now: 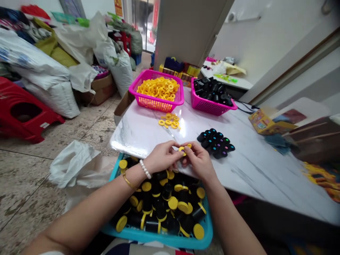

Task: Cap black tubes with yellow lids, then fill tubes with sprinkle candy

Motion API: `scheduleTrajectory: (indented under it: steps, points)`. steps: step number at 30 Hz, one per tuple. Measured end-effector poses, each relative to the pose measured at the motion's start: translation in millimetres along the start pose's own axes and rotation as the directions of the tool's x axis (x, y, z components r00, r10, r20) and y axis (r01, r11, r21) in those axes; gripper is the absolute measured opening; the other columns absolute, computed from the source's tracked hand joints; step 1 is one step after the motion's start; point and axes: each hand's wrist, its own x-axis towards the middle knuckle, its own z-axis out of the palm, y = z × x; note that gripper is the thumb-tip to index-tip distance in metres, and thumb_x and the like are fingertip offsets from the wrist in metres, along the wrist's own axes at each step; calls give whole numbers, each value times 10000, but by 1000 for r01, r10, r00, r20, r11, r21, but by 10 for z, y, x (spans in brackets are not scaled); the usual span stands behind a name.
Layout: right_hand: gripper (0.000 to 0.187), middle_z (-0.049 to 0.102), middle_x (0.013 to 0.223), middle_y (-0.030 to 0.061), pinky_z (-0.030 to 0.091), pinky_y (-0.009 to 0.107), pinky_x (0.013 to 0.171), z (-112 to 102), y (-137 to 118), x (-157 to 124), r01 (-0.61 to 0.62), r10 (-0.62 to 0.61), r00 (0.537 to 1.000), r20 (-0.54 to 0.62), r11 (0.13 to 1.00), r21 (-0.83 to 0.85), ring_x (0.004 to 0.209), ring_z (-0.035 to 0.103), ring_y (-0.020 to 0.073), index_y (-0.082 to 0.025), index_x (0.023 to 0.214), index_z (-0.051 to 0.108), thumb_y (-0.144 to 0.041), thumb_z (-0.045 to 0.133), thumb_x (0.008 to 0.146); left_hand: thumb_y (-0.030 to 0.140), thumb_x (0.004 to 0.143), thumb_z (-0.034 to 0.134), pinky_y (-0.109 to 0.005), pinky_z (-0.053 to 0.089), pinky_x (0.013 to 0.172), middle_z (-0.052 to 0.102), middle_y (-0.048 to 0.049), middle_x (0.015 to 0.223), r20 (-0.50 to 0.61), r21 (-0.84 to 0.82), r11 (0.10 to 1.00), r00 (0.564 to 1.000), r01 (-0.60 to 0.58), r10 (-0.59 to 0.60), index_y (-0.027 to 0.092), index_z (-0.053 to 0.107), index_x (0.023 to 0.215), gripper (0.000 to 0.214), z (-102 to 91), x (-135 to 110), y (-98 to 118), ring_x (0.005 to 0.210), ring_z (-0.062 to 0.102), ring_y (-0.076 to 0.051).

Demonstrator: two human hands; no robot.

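Over the table's front edge, my left hand (164, 156) and my right hand (198, 160) meet, fingers closed together. Between them is a small yellow ring piece (182, 149) with a dark centre, pinched by both hands. Another bit of yellow shows at my right fingertips; whether it belongs to the same piece I cannot tell. What lies behind the fingers is hidden. Below my wrists, a blue basket (208, 226) holds many black cylinders with yellow caps. Right of my hands stands a group of black cylinders (216, 141) with blue, purple and green dots on top. Loose yellow rings (169, 121) lie beyond.
A pink basket (159, 105) of yellow rings and another pink basket (209, 107) of black parts stand at the table's back. An opened yellow box (261, 122) sits at the right. Left on the floor are a red stool (25, 109) and white sacks (53, 81).
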Motion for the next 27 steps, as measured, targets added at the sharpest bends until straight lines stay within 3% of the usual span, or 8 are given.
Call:
scheduleTrajectory:
  steps: [4, 6, 10, 15, 19, 22, 24, 27]
  points:
    - [329, 614, 731, 7, 463, 244, 488, -8, 25, -44, -14, 14, 998, -59, 1000, 6, 515, 539, 107, -179, 1020, 686, -445, 580, 858, 284, 766, 679, -229, 467, 567, 633, 25, 667, -177, 333, 932, 961, -143, 211, 190, 612, 993, 255, 89, -40, -46, 588, 606, -130]
    - [313, 599, 730, 15, 449, 237, 501, -61, 27, -40, -37, 40, 999, -35, 994, 105, 552, 526, 105, -163, 983, 722, -406, 562, 868, 250, 783, 655, -256, 480, 664, 654, -6, 764, -195, 472, 859, 927, -198, 321, 178, 625, 978, 209, 146, -47, -74, 694, 611, -148]
    - [246, 592, 678, 23, 422, 206, 502, -264, -13, 90, -228, 179, 969, 173, 915, 332, 597, 509, 98, -117, 881, 748, -313, 642, 775, 235, 824, 583, -295, 476, 780, 641, -60, 897, -125, 651, 717, 895, -251, 428, 152, 625, 975, 177, 180, -41, -113, 836, 598, -183]
    - [260, 590, 596, -42, 275, 145, 353, -357, -133, 256, -432, 311, 846, 434, 876, 214, 411, 401, 40, -150, 883, 636, -304, 739, 701, 236, 817, 555, -270, 461, 723, 638, -38, 819, -5, 686, 662, 908, -302, 419, 157, 630, 926, 155, 75, 37, -74, 741, 584, -157]
    - [210, 462, 465, -133, 161, 110, 323, -248, -238, 251, -356, 313, 868, 387, 933, 44, 313, 255, 11, -206, 836, 493, -302, 671, 779, 269, 796, 568, -271, 450, 689, 641, -27, 757, 3, 715, 644, 923, -271, 385, 172, 628, 816, 117, 57, 154, -14, 698, 581, -159]
    - [178, 451, 455, -139, 271, 114, 354, -214, -261, 187, -321, 291, 876, 384, 947, 13, 326, 323, 23, -210, 882, 481, -321, 606, 820, 284, 794, 574, -307, 472, 701, 652, -59, 818, -30, 755, 628, 948, -187, 318, 160, 633, 862, 153, 107, 132, 15, 750, 604, -198]
    - [220, 460, 456, -138, 368, 145, 391, -233, -254, 139, -279, 263, 878, 401, 960, -19, 351, 413, 51, -211, 997, 501, -340, 580, 837, 265, 792, 589, -329, 494, 735, 652, -84, 909, -3, 738, 644, 954, -200, 300, 146, 621, 1003, 244, 101, -5, 35, 817, 614, -218]
    - [362, 501, 485, -109, 438, 184, 435, -266, -220, 58, -202, 236, 865, 444, 972, -123, 409, 512, 89, -222, 1199, 525, -382, 542, 874, 277, 815, 615, -330, 507, 827, 623, -99, 1060, 32, 660, 686, 923, -307, 383, 145, 463, 1303, 528, -39, -431, 28, 932, 604, -209]
